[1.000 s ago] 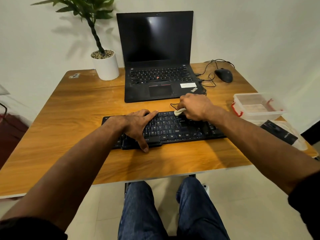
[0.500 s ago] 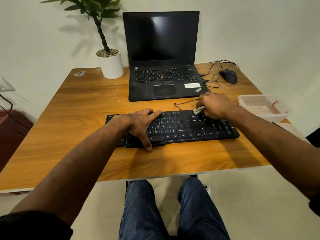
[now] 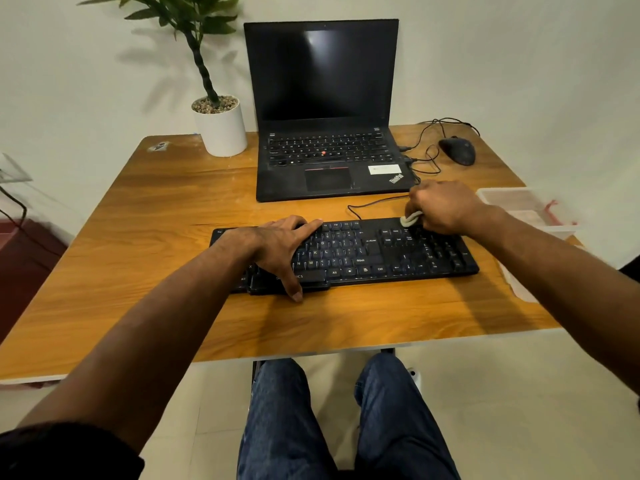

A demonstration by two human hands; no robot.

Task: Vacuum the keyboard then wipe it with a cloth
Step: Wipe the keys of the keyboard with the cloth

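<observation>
L hand [image 3: 277, 249] lies flat, fingers relaxed, on left half of keyboard [image 3: 363, 252], near bench [image 3: 138, 237] front edge. R hand [image 3: 445, 207] fingers clenched round cloth [image 3: 411, 219] at keyboard's back right; it was nearer mid-keyboard 0.5 s ago. Clear tub [image 3: 526, 211] at right edge, contents blurred.

Black keyboard [image 3: 381, 251], whitish cloth [image 3: 410, 219], black laptop [image 3: 329, 133] with red trackpoint, black mouse [image 3: 458, 150], white pot [image 3: 221, 128], green plant [image 3: 180, 15], wood-grain brown worktop [image 3: 156, 216], blue jeans [image 3: 346, 420]
</observation>
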